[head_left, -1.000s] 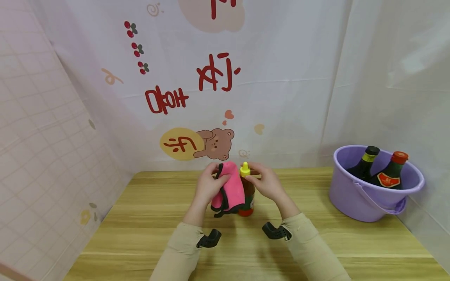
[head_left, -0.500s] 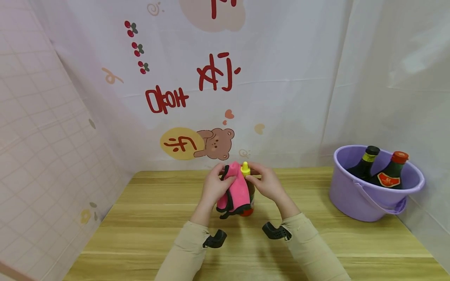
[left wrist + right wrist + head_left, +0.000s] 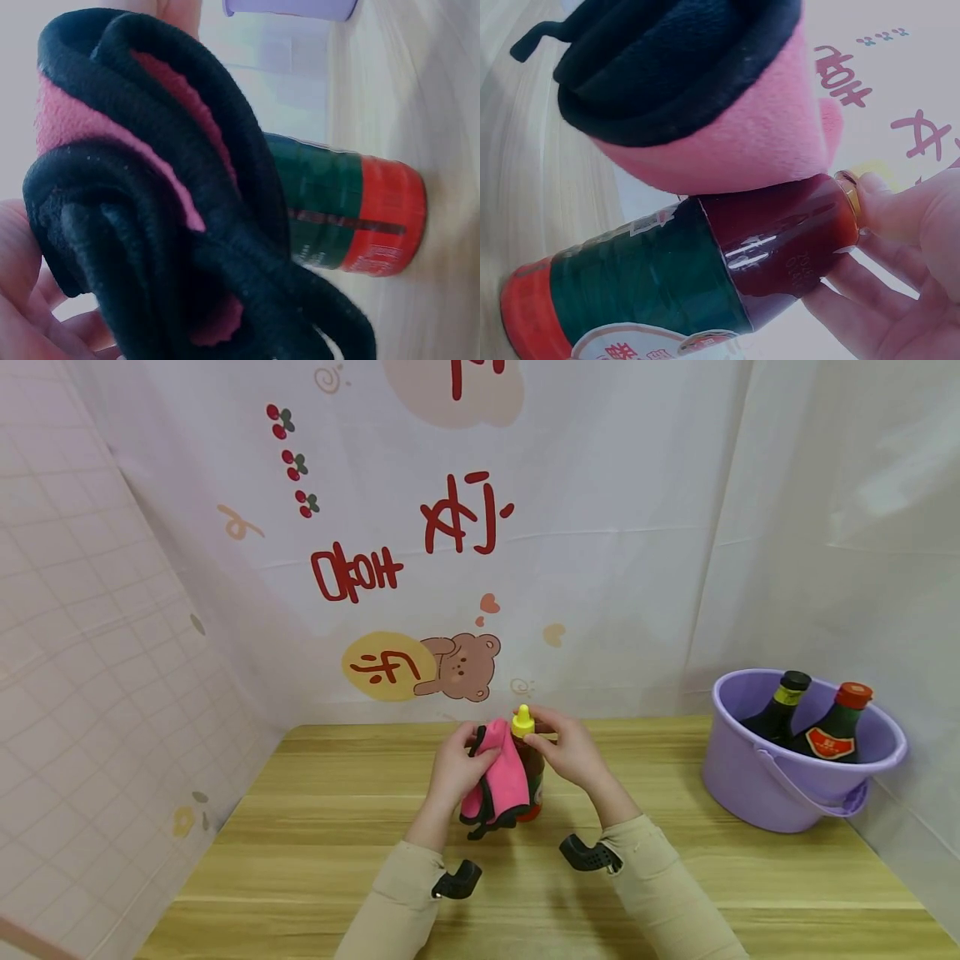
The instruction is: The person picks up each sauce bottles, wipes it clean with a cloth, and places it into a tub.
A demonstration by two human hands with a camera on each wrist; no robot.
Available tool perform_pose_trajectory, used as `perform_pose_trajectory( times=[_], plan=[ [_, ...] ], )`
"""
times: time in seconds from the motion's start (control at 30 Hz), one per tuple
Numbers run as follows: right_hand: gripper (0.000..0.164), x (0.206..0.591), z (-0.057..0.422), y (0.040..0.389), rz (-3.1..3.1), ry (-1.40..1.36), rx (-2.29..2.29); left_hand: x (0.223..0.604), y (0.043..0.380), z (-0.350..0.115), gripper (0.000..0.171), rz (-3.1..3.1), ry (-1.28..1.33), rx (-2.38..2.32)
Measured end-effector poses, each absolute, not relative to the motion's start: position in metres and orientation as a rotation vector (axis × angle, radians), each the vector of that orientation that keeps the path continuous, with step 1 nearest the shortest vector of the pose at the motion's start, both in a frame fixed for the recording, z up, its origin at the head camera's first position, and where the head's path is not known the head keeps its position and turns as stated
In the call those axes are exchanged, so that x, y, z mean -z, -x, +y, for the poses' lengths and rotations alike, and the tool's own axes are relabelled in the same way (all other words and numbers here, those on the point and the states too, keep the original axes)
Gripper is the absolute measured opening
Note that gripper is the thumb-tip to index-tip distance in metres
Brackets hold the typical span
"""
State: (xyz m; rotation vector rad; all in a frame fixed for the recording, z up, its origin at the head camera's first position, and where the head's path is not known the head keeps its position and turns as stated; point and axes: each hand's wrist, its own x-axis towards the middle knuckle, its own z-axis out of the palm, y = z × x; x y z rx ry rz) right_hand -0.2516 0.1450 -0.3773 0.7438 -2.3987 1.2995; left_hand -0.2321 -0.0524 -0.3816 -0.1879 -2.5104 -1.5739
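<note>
My left hand [image 3: 456,768] grips a folded pink cloth [image 3: 507,783] with black edging and a black loop. The cloth lies against the left side of a sauce bottle [image 3: 652,277] with a yellow nozzle cap [image 3: 523,722]. Dark red sauce fills the bottle's shoulder; its label is green, with a red band at the base. The bottle stands upright on the table. With thumb and fingers, my right hand [image 3: 568,750] holds its neck just below the cap. In the left wrist view the cloth [image 3: 150,150] covers the bottle's upper part.
A purple bucket [image 3: 750,785] with a handle stands at the right of the wooden table [image 3: 337,860]. Inside it lean a black-capped bottle [image 3: 776,714] and a red-capped bottle [image 3: 836,727]. A printed white curtain [image 3: 615,593] hangs behind the table.
My left hand has moved right with the cloth, across the bottle's front, then slid slightly down its side. My right hand has stayed at the bottle's neck.
</note>
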Motion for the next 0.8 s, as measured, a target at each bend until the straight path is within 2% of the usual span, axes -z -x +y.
perform_pose_trajectory(
  times=[0.8],
  plan=[
    [0.041,0.379,0.144,0.249,-2.423,-0.695,-1.284,0.418,0.230,-0.057,0.021,-2.565,0.056,1.640]
  ],
)
